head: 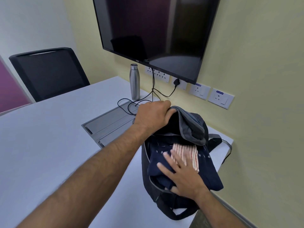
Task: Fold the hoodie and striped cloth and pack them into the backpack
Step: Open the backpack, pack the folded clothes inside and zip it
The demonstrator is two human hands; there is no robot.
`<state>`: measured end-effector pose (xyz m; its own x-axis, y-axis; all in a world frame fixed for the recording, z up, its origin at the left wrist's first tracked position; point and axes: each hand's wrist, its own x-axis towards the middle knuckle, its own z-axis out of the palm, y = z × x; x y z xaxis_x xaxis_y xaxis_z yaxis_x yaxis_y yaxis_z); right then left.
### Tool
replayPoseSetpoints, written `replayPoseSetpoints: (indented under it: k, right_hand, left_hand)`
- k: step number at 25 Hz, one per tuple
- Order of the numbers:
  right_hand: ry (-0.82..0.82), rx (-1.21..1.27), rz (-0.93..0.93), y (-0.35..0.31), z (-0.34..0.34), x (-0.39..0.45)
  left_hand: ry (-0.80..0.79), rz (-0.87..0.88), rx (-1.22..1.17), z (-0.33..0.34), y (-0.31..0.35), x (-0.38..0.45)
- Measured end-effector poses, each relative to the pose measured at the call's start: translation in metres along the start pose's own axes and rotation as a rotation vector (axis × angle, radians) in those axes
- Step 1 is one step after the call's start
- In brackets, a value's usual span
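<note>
**Clothes nearly packed, bag still open**

The left hand (pixel 152 115) grips the backpack's (pixel 148 178) top flap, holding its mouth open. The right hand (pixel 182 174) presses flat, fingers spread, on the folded hoodie (pixel 160 157) and the striped cloth (pixel 185 151) just beyond its fingertips. Both sit half inside; pushing down and closing likely remain. Beyond the left hand, on the white desk (pixel 49 137), stands a steel bottle (pixel 134 82) under a wall screen (pixel 156 30).

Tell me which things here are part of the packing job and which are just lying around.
Part of the job:
backpack, flap held open by the left hand
hoodie, partly in the backpack
striped cloth, on the hoodie
right hand, pressing flat on both

Lying about:
bottle
cables
chair
TV
</note>
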<state>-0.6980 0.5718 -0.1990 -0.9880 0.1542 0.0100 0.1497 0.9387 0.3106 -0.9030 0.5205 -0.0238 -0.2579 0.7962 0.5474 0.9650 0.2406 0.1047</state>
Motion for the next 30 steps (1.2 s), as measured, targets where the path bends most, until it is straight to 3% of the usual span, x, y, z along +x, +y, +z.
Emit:
replayPoseSetpoints:
  k: [2, 3, 8, 13, 15, 17, 19, 21, 22, 23, 25, 26, 30]
  right_hand:
    - [0.010, -0.093, -0.215, -0.008, -0.002, 0.016]
    - [-0.006, -0.119, -0.235, -0.012, -0.001, 0.021]
    - [-0.091, -0.160, -0.006, -0.028, -0.010, 0.036]
    - [-0.199, -0.085, 0.056, -0.044, -0.006, 0.042]
    - [-0.155, -0.019, 0.011, -0.047, -0.003, 0.042]
    - [0.054, 0.141, -0.004, -0.044, -0.004, 0.034]
    - [0.401, 0.364, 0.206, -0.031, -0.011, 0.016]
    - [0.725, 0.511, 0.683, -0.013, -0.015, -0.008]
    - [0.729, 0.571, 0.976, -0.004, -0.013, -0.021]
    - [0.619, 0.678, 1.241, 0.006, -0.008, -0.030]
    - [0.338, 1.042, 1.565, 0.018, -0.001, -0.041]
    - [0.288, 1.233, 1.595, 0.018, 0.000, -0.041]
    - [0.560, 1.539, 1.623, 0.017, -0.002, -0.029]
  left_hand:
    - [-0.006, 0.005, 0.005, -0.002, 0.001, -0.001]
    - [-0.012, 0.013, 0.015, -0.003, 0.001, -0.002]
    - [-0.054, 0.058, 0.087, -0.008, -0.006, -0.006]
    - [-0.072, 0.047, 0.108, -0.007, -0.008, -0.010]
    - [-0.072, 0.032, 0.094, -0.007, -0.007, -0.010]
    - [-0.078, 0.025, 0.090, -0.007, -0.005, -0.010]
    - [-0.087, 0.022, 0.095, -0.006, -0.004, -0.009]
    - [-0.095, 0.008, 0.096, -0.005, -0.001, -0.008]
    - [-0.099, -0.001, 0.095, -0.005, 0.000, -0.008]
    - [-0.102, -0.009, 0.093, -0.004, 0.002, -0.008]
    - [-0.108, -0.022, 0.083, -0.004, 0.006, -0.008]
    - [-0.113, -0.028, 0.080, -0.003, 0.007, -0.008]
    - [-0.116, -0.053, 0.070, 0.000, 0.016, -0.012]
